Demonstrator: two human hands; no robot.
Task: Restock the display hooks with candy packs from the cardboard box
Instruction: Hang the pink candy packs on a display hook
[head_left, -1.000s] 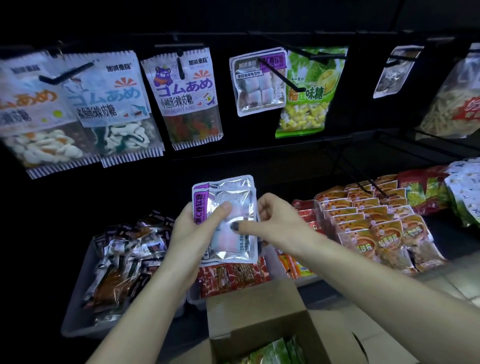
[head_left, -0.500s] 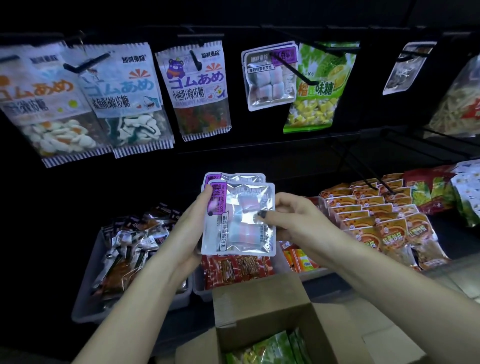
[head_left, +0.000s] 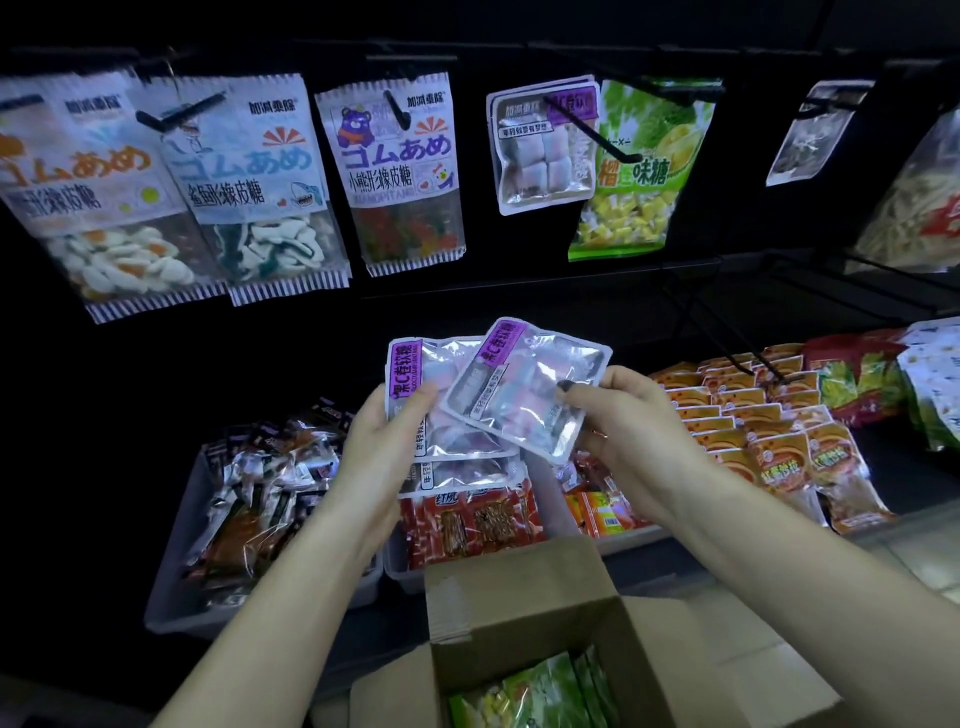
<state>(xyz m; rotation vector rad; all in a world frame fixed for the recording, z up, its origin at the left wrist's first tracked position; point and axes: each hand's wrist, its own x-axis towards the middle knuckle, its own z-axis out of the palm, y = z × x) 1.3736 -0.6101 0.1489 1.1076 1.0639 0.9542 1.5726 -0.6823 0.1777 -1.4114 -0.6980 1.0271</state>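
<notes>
**Two hands fan out the silver candy packs below the hooks**

Pinched between thumb and forefinger, the top silver pack (head_left: 524, 387) is held at its right edge by the right hand (head_left: 618, 415), tilted away from the others. The left hand (head_left: 384, 441) is clamped on the left edge of the remaining stack of packs (head_left: 441, 415), thumb across the purple label strip. Both hover above the front edge of the snack bins, well below the hook (head_left: 592, 130) that carries the matching pack (head_left: 540, 150).

These pouches look light, thin and limp, with glossy foil that likely slides easily pack over pack; the soft cubes inside give a little bulk but no stiffness. A grip near the top seal, beside the hang hole, should keep one from drooping when it is threaded on. The cardboard box (head_left: 530, 613) stands open beneath the forearms, green packs (head_left: 530, 691) showing inside.
</notes>
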